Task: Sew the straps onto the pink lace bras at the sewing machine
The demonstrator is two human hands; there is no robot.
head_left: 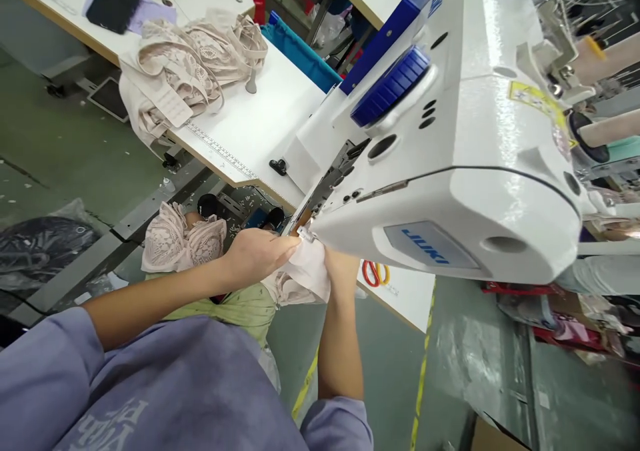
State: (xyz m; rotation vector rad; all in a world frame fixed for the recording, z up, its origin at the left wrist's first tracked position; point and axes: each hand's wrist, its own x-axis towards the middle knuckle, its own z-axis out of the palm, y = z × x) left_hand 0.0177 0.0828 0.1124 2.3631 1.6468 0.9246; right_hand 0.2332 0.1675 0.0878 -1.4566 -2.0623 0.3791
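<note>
A white sewing machine (pixel 475 131) with a blue handwheel fills the right side of the view. Under its needle area lies a pale beige bra (pixel 307 271), its fabric hanging toward my lap. My left hand (pixel 260 254) is closed on the fabric's left edge, thumb and fingers pressed together close to the presser foot (pixel 306 233). On the other side of the cloth, my right hand (pixel 341 269) grips it; the machine head hides most of those fingers. Lace bra cups (pixel 183 239) rest near my left forearm, beside green cloth (pixel 227 311).
A heap of beige lace bras (pixel 190 64) lies on the white table (pixel 270 107), with a black phone (pixel 113 5) farther back. Red-handled scissors (pixel 371 273) lie right of my right hand. A black bag (pixel 45 254) sits on the floor at left.
</note>
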